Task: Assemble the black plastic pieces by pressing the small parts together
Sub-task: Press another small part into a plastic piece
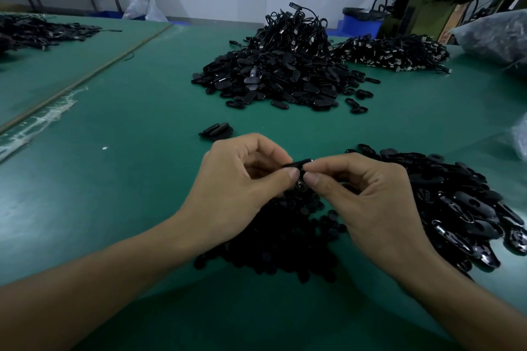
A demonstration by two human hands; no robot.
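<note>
Item: small black oval plastic piece (298, 164), pinched by your left hand (242, 179) and right hand (368, 196); align halves squarely, then squeeze evenly.

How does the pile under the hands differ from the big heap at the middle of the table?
The pile under the hands is low and flat, all small matte pieces; the big heap rises far taller. The big heap has tangled cables on top, while the near pile shows none. The heap's oval pieces look glossier. Both are black and lie on the green table.

Green table (128, 179); black plastic piece heaps (273, 80).
</note>
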